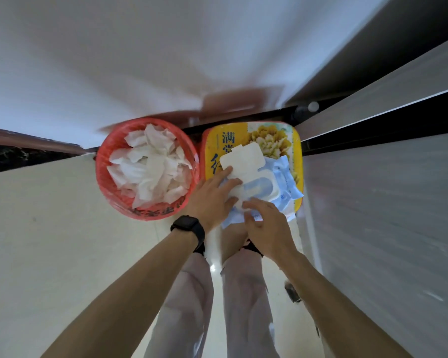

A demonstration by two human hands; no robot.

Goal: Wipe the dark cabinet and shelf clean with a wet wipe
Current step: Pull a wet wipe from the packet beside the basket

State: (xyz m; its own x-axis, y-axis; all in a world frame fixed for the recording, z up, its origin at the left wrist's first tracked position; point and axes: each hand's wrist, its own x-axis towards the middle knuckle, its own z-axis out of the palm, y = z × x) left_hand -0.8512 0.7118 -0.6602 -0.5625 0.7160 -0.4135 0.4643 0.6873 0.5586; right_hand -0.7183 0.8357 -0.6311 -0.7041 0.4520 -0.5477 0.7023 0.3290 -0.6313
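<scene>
A light blue wet wipe pack (pixel 282 177) lies on a yellow tin box (pixel 217 143) on the floor in front of me. Its white flip lid (pixel 243 158) stands open. My left hand (pixel 212 200), with a black watch on the wrist, holds the pack down, its fingers spread over the lid's hinge side. At the pack's near end my right hand (pixel 267 226) has its fingertips pinched on a white wet wipe (pixel 238 201) at the opening. A black strip of the dark cabinet (pixel 347 140) runs between grey panels on the right.
A red round basket (pixel 102 182) full of crumpled used wipes stands just left of the box. Grey panels (pixel 386 215) rise along the right. My legs and the pale floor (pixel 49 215) lie below. A dark ledge (pixel 11 156) shows at far left.
</scene>
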